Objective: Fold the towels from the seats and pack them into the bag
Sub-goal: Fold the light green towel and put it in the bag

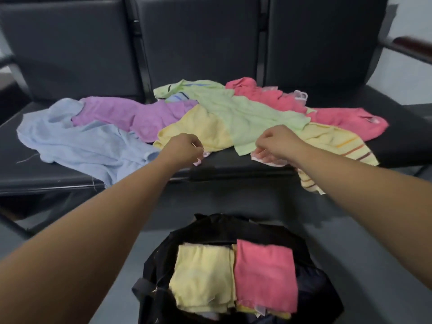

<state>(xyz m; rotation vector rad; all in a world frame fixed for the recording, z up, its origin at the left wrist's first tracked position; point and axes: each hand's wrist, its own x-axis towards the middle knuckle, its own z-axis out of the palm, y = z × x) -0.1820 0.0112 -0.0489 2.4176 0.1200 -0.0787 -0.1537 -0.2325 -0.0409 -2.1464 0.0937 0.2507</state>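
Pale pink cloth (268, 160) shows under the right grip (278, 142), whose curled fingers pinch its corner at the near edge of the seats (35, 176). A smaller pale scrap peeks from the left grip (184, 148), pinched the same way; whether both bits belong to one towel I cannot tell, since the stretch between them looks dark. Just behind the grips lies the loose heap: a green towel (245, 115) on top in the middle, a yellow towel (198, 129) under its left side, and a striped towel (339, 146) on the right, hanging over the seat edge. Farther left sit a purple towel (131, 118) and a blue towel (77, 141); a pink towel (346, 121) lies far right. Nearer, on the floor (374, 253), stands the open black bag (210, 230). It holds a folded yellow towel (203, 277) on the left and a folded pink towel (264, 274) touching it on the right.
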